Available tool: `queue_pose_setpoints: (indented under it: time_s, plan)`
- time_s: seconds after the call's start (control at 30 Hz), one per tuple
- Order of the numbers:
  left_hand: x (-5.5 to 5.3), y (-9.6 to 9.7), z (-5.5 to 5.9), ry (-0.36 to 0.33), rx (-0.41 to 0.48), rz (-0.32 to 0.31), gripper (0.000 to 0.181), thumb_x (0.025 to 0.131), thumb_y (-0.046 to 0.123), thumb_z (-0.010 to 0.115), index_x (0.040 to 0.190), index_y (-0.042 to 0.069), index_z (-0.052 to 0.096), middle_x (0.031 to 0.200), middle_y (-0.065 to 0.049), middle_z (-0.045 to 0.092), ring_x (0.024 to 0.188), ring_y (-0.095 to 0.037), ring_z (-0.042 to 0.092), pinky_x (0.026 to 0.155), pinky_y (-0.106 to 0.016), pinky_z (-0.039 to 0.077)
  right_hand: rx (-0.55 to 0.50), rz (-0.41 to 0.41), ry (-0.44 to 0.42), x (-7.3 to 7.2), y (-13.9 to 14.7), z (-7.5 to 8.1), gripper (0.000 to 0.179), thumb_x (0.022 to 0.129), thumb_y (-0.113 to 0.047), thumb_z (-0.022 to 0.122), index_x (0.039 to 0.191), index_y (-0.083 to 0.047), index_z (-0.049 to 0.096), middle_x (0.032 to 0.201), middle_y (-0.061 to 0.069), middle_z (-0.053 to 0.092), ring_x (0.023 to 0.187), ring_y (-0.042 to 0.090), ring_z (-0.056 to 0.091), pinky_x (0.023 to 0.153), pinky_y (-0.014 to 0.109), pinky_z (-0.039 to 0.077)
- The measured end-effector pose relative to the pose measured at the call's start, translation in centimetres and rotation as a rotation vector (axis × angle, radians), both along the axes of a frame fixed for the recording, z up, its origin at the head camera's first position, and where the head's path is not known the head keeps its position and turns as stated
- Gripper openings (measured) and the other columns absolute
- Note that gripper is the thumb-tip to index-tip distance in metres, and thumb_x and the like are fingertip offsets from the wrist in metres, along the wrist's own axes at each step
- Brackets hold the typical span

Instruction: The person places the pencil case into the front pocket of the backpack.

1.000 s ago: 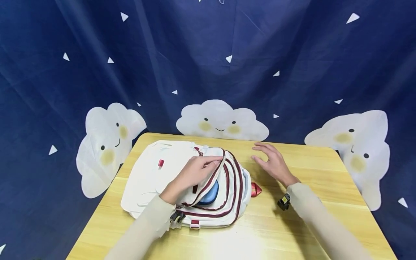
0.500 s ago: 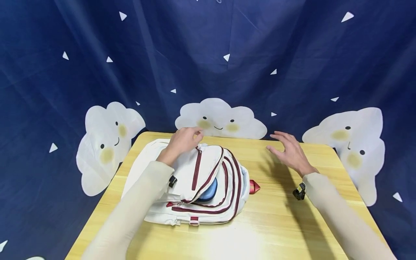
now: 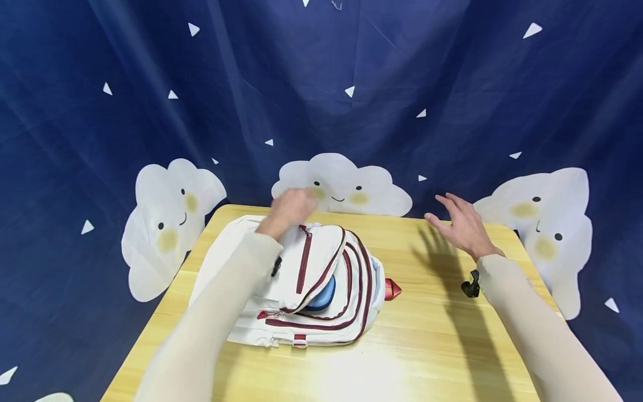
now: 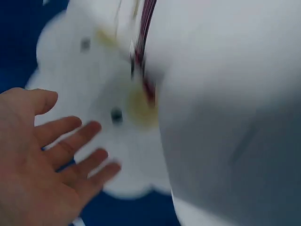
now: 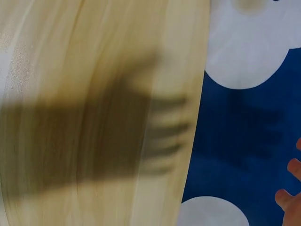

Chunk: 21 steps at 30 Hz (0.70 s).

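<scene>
A white backpack (image 3: 321, 251) with dark red zips lies on the table, its front pocket partly unzipped. Inside that pocket a blue rounded case (image 3: 322, 296) shows. My left hand (image 3: 292, 209) is raised over the backpack's far side, blurred in the head view. In the left wrist view the fingers (image 4: 70, 146) are spread and relaxed, holding nothing, beside the white cloth and a zip. My right hand (image 3: 464, 226) hovers above the table's right part with fingers apart and nothing in it; only fingertips (image 5: 294, 167) show at the right wrist view's edge.
The wooden table (image 3: 427, 346) ends at a dark blue curtain (image 3: 321, 84) printed with smiling clouds. A red tab (image 3: 392, 289) sticks out from the backpack's right end. The right arm casts a shadow on the wood.
My left hand has let go of the pocket's edge and moved up and back to the far side. My right hand has drifted right and away. The pocket flap lies flatter.
</scene>
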<state>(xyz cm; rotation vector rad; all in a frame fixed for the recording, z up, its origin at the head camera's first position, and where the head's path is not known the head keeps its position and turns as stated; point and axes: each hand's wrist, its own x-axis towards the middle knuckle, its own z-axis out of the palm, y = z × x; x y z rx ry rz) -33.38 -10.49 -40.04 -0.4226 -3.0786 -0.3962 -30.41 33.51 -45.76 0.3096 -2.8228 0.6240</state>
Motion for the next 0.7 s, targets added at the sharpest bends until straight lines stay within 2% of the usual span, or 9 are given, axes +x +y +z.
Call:
queue_pose_setpoints:
  time_s: [0.07, 0.13, 0.2, 0.27, 0.4, 0.57, 0.7]
  plan:
    - [1.3, 1.9, -1.1, -0.040, -0.028, -0.048, 0.048, 0.116, 0.040, 0.043, 0.151, 0.013, 0.062, 0.150, -0.015, 0.066, 0.142, -0.039, 0.058, 0.117, -0.056, 0.054, 0.004, -0.016, -0.009, -0.1, 0.4, 0.1, 0.079, 0.108, -0.059, 0.059, 0.164, -0.006, 0.044, 0.170, 0.033, 0.035, 0.154, 0.061, 0.031, 0.122, 0.080, 0.027]
    - [2.7, 3.9, -2.2, -0.050, -0.092, -0.081, 0.052, 0.117, 0.043, 0.039, 0.155, 0.012, 0.058, 0.158, -0.015, 0.059, 0.150, -0.039, 0.051, 0.124, -0.055, 0.049, 0.001, -0.035, -0.020, -0.2, 0.6, 0.2, 0.080, 0.108, -0.060, 0.057, 0.165, -0.006, 0.043, 0.171, 0.033, 0.034, 0.155, 0.061, 0.030, 0.121, 0.081, 0.027]
    - [3.7, 5.3, -3.1, -0.047, -0.143, -0.074, 0.056, 0.118, 0.043, 0.034, 0.161, 0.011, 0.052, 0.167, -0.014, 0.050, 0.158, -0.038, 0.041, 0.129, -0.055, 0.043, -0.008, -0.048, -0.029, -0.5, 0.6, 0.3, 0.081, 0.108, -0.061, 0.056, 0.166, -0.007, 0.041, 0.171, 0.033, 0.033, 0.156, 0.061, 0.029, 0.120, 0.083, 0.026]
    - [4.3, 6.1, -3.8, -0.025, -0.201, -0.048, 0.055, 0.119, 0.043, 0.032, 0.159, 0.012, 0.053, 0.165, -0.012, 0.052, 0.155, -0.036, 0.043, 0.124, -0.055, 0.047, -0.015, -0.052, -0.042, -0.8, 0.5, 0.3, 0.082, 0.108, -0.063, 0.054, 0.168, -0.007, 0.039, 0.172, 0.033, 0.031, 0.156, 0.061, 0.027, 0.120, 0.084, 0.026]
    - [4.7, 6.9, -4.5, -0.036, -0.239, -0.022, 0.053, 0.119, 0.042, 0.030, 0.156, 0.014, 0.056, 0.156, -0.010, 0.060, 0.146, -0.034, 0.053, 0.115, -0.056, 0.054, -0.021, -0.054, -0.053, -1.1, 0.2, 0.3, 0.084, 0.108, -0.064, 0.053, 0.168, -0.008, 0.038, 0.173, 0.033, 0.030, 0.157, 0.061, 0.026, 0.121, 0.084, 0.024]
    - [4.6, 7.1, -5.0, -0.083, -0.292, -0.062, 0.057, 0.118, 0.048, 0.032, 0.158, 0.015, 0.054, 0.154, -0.012, 0.061, 0.145, -0.035, 0.055, 0.117, -0.058, 0.052, -0.005, -0.046, -0.042, -1.2, -0.4, 0.3, 0.083, 0.108, -0.063, 0.054, 0.167, -0.007, 0.039, 0.171, 0.034, 0.032, 0.155, 0.061, 0.029, 0.120, 0.083, 0.026]
    - [4.5, 7.0, -5.1, -0.079, -0.344, -0.081, 0.060, 0.116, 0.055, 0.039, 0.158, 0.015, 0.054, 0.152, -0.011, 0.063, 0.143, -0.034, 0.055, 0.116, -0.056, 0.053, 0.024, -0.039, -0.047, -1.4, -1.0, 0.7, 0.083, 0.108, -0.063, 0.055, 0.167, -0.007, 0.040, 0.171, 0.034, 0.032, 0.154, 0.062, 0.030, 0.120, 0.083, 0.028]
